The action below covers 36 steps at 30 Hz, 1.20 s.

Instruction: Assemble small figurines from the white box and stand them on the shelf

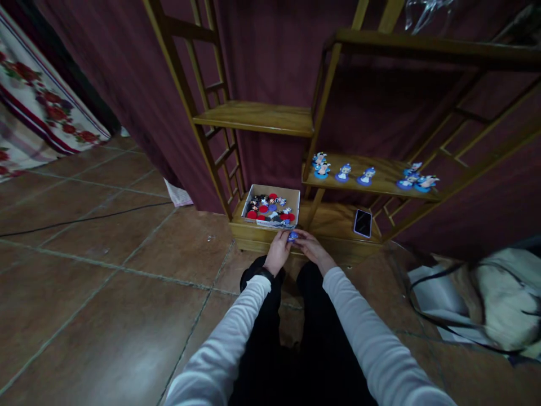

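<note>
Both my hands meet just in front of the low shelf, close to the front edge of a cardboard box (pixel 295 202). Between them is a small figurine (pixel 292 237) with a blue-purple base; my left hand (pixel 279 248) and my right hand (pixel 310 246) both have their fingers closed on it. Inside the box lie several small figurines and round bases, among them a red base (pixel 252 215) and a purple base (pixel 273 207). On the shelf above and to the right stand more figurines, including a blue-and-white figurine (pixel 366 176) and a pink-and-blue figurine (pixel 322 170).
The wooden shelf unit (pixel 253 117) has boards at several heights. A phone (pixel 362 223) lies on its low board at right. A pale bag (pixel 502 299) with a dark strap rests on the floor at right. A black cable (pixel 84 221) crosses the tiles at left.
</note>
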Tool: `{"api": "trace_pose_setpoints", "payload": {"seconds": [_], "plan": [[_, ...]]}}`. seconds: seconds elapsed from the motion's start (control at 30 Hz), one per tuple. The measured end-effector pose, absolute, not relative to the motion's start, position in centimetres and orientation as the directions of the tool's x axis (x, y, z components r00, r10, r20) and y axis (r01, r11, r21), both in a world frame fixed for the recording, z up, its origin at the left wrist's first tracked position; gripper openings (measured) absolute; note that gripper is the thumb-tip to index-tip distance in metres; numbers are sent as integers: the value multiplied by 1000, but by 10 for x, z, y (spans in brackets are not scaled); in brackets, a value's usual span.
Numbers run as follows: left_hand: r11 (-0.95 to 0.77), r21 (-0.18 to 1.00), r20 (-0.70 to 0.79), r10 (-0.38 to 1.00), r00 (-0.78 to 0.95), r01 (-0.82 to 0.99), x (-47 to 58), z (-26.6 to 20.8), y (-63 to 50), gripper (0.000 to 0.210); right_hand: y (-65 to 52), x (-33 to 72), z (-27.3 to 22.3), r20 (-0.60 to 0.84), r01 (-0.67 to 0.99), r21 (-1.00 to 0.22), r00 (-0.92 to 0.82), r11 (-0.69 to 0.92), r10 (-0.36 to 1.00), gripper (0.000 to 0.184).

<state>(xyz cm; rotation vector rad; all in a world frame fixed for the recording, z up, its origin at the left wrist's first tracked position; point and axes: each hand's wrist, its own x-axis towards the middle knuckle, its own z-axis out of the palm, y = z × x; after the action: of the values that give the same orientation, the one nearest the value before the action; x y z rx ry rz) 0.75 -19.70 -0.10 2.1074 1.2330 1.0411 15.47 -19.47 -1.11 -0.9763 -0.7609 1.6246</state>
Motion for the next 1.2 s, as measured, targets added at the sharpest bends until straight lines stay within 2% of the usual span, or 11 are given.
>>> {"api": "trace_pose_setpoints", "payload": {"seconds": [0.13,0.23,0.33,0.43,0.67,0.97,1.2], "plan": [[-271,873,223,961,162,405,6,-11,-184,28,-195,152,-10,-267,-453,-840,-134,-299,954,30],[-121,964,93,988,125,239,4,-19,-175,17,-194,151,-10,-293,-470,-824,-122,-315,948,28],[30,999,-34,992,125,36,4,-21,-170,11,-193,150,-10,-294,-480,-821,-110,-310,949,27],[151,981,-135,983,124,-126,4,-18,-171,16,-194,150,-10,-268,-474,-832,-112,-289,957,25],[262,916,-237,964,117,-304,1,-10,-174,19,-195,149,-7,-235,-453,-851,-126,-267,964,27],[316,887,-302,949,94,-337,-1,-9,-174,14,-196,148,-6,-264,-385,-873,-140,-298,954,34],[327,868,-314,944,98,-373,-1,-14,-171,17,-192,147,-13,-281,-448,-842,-111,-300,953,30]]}}
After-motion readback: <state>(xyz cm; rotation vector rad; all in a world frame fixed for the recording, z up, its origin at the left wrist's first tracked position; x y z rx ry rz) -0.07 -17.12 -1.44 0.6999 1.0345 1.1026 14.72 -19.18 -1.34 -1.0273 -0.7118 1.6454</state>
